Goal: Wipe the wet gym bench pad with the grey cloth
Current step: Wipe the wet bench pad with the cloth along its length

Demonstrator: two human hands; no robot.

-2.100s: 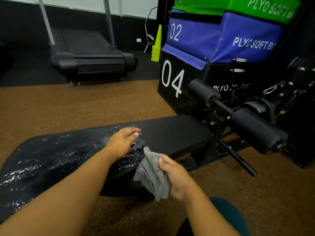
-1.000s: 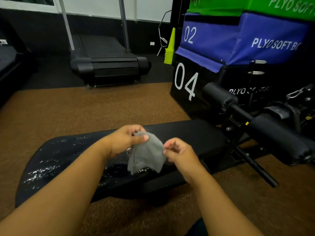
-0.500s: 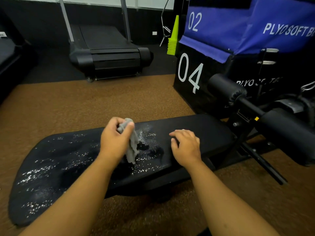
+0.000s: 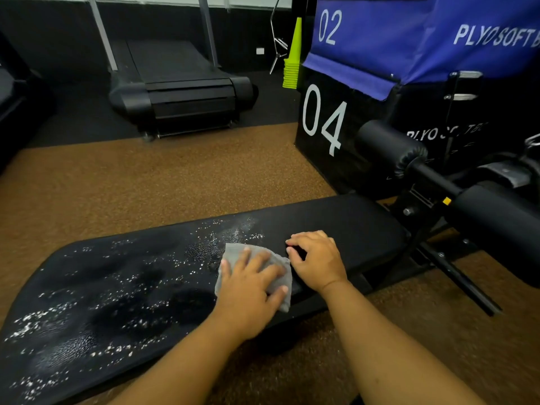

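Stretching from lower left to upper right across the brown floor [image 4: 175, 182], the pad [image 4: 336, 226] lies in front of us with its long axis running that way. Most of its wet lies to the left of both hands: droplets speckle the surface from just above the cloth [image 4: 233, 251] all the way to the near-left end, while the stretch on the right looks dry. We judge the wiping barely begun, and the coming stroke must carry the cloth leftward along that axis.

Our left hand [image 4: 248, 290] is the nearer to the water. It lies palm down on the cloth, fingers spread and straight, pressing it flat onto the pad near the near edge; nothing is pinched. Our right hand [image 4: 317, 263] rests just beside the cloth on the dry part, fingers loosely bent with tips on the pad, holding nothing, seemingly bracing us.
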